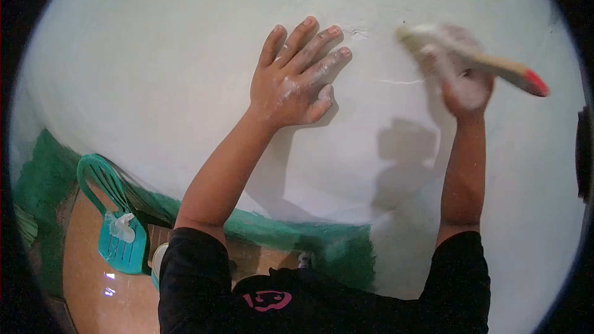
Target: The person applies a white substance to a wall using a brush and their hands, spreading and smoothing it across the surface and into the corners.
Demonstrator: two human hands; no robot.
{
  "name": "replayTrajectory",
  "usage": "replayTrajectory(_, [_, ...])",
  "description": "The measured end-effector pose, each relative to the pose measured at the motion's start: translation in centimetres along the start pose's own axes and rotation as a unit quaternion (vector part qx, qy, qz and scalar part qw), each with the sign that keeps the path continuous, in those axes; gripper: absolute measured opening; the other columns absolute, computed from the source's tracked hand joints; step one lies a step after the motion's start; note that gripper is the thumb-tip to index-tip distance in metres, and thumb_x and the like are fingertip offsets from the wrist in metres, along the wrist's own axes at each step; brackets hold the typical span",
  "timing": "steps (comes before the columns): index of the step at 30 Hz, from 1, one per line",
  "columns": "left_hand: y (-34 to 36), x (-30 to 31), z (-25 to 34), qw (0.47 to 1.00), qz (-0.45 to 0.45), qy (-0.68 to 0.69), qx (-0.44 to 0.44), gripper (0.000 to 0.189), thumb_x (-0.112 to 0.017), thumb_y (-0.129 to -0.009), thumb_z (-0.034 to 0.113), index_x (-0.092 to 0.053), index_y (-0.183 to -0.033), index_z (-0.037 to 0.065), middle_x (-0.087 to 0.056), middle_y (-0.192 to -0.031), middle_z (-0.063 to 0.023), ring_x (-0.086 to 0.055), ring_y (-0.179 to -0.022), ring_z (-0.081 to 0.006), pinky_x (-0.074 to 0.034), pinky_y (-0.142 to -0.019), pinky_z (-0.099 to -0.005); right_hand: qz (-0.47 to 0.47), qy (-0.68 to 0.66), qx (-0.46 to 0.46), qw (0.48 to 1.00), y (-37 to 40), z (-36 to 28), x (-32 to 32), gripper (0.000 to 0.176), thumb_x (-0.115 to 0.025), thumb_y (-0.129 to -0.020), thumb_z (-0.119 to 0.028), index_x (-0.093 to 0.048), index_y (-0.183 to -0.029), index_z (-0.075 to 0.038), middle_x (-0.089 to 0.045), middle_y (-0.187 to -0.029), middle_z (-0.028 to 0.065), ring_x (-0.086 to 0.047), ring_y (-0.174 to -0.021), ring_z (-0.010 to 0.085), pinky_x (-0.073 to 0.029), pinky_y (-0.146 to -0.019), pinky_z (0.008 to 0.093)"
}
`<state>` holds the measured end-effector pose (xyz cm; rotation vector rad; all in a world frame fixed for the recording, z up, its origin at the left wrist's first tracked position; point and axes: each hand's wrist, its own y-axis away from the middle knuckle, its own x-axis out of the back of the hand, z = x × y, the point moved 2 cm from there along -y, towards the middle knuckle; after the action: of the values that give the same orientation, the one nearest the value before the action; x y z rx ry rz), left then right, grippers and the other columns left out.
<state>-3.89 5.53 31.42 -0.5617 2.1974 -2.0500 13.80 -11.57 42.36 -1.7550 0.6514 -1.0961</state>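
My left hand [294,80] lies flat against the pale wall [154,55], fingers spread, with white smears on the fingers and the back of the hand. To the right, my right hand [467,89], whitened and slightly blurred, is closed around a paintbrush [510,73]. Its wooden handle ends in a red tip pointing right. The pale bristle end points left toward the wall; motion blur hides whether it touches. Between the hands, fine cracks [356,32] and a thin white line [399,81] mark the wall surface.
A green plastic chair [127,253] stands at lower left with a crumpled clear plastic bag [122,227] on its seat. Beside it is a partly hidden pale round container [159,256]. Green paint [334,244] covers the lower wall above the brown floor [90,260].
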Motion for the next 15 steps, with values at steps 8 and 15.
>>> replayTrajectory(8, [-0.2,0.0,0.1,1.000,0.014,-0.003,0.005,0.056,-0.056,-0.063,0.028,-0.065,-0.118,0.031,-0.049,-0.140,0.0068,-0.034,-0.137,-0.0179,-0.010,-0.119,-0.0404,0.098,0.200,0.259,0.940,4.9,1.5,-0.8,0.025,-0.076,-0.078,-0.008,-0.066,-0.099,-0.001,-0.070,-0.099,0.0128,-0.068,-0.094,0.0227,-0.055,-0.085,0.0344])
replayTrajectory(15, [-0.4,-0.1,0.5,1.000,0.020,-0.012,0.008,0.057,-0.055,-0.062,0.027,-0.066,-0.118,0.030,-0.051,-0.139,0.0040,-0.034,-0.137,-0.0212,-0.009,-0.118,-0.0430,0.266,0.073,0.015,0.961,4.5,0.7,2.6,0.042,-0.071,-0.081,-0.002,-0.053,-0.117,0.008,-0.062,-0.111,0.0157,-0.062,-0.098,0.0207,-0.053,-0.086,0.0315])
